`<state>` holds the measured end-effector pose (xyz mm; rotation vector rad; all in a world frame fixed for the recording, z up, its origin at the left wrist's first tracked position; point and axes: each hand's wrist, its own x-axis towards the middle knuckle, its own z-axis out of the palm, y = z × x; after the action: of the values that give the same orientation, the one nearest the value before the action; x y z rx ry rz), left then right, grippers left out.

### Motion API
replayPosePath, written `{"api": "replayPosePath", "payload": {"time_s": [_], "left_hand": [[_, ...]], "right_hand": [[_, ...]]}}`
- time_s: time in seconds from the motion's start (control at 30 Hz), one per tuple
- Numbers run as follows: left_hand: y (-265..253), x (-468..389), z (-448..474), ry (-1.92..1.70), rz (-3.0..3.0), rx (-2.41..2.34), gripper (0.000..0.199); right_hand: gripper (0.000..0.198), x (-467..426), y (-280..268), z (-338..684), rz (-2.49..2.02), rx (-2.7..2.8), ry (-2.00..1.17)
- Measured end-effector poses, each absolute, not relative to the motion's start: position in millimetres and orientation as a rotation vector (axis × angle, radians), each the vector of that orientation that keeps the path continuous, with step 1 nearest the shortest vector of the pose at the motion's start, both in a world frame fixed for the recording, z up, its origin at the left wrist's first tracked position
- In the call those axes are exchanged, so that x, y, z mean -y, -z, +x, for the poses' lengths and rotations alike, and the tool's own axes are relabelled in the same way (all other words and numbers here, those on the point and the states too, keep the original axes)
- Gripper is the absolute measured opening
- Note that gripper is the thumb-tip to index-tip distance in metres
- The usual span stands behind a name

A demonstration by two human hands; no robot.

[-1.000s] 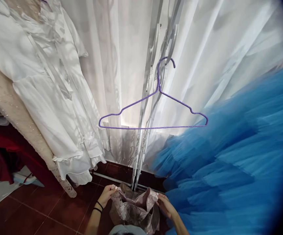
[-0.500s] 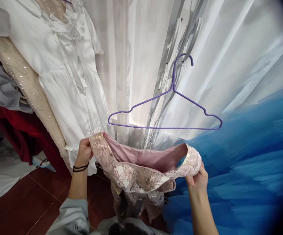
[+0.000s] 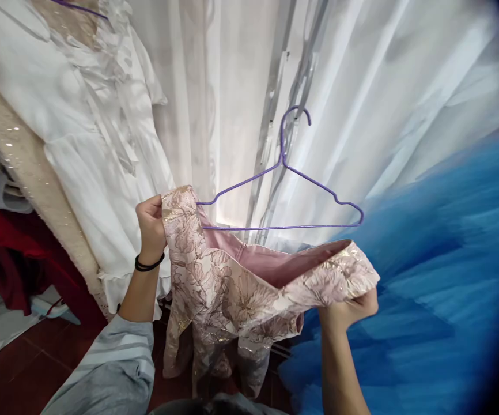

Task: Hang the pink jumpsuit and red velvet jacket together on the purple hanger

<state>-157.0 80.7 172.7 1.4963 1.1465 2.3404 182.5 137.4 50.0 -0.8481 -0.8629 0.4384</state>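
Note:
A pink floral dress (image 3: 249, 282) with gold sheen and a plain pink lining hangs between my two hands, its neckline spread wide. My left hand (image 3: 151, 222) grips one shoulder of it, raised higher than the other. The opposite shoulder is held by my right hand (image 3: 353, 311), whose fingers are partly hidden under the cloth. Just above the neckline hangs a purple hanger (image 3: 282, 167), its hook at the metal rail. The hanger's left end goes behind the dress's left shoulder, inside the opening; its right end sticks out free above the other shoulder.
At the left hang a white dress (image 3: 102, 127), a beige sequined garment (image 3: 29, 155) and a dark red one (image 3: 25, 242). Blue tulle (image 3: 431, 276) fills the right side. White curtains (image 3: 374, 86) hang behind the hanger. Dark red tiles (image 3: 37, 363) cover the floor.
My left hand has lifted its shoulder of the dress up to the hanger's left end, which now sits behind that shoulder. My right hand has shifted slightly right. The view has moved a little.

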Motion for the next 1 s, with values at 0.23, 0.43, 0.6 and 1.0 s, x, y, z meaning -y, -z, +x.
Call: {"api": "replayPosePath", "payload": {"time_s": [0.23,0.43,0.6,1.0], "left_hand": [[-179,-92,-150,-2.061,1.469,-1.359,0.034],[-179,-106,-149,-2.177,1.432,-1.605,0.022],[-182,-109,-147,-2.236,1.498,-1.729,0.016],[-191,-106,-144,-2.242,1.668,-1.686,0.017]], "right_hand": [[0.047,-158,-84,194,-0.808,0.964,-0.372],[0.045,-204,-84,217,-0.635,0.708,-0.995],[0.025,-232,-110,236,-0.545,0.736,-1.143],[0.034,-244,-195,225,-0.803,1.363,-0.688]]}}
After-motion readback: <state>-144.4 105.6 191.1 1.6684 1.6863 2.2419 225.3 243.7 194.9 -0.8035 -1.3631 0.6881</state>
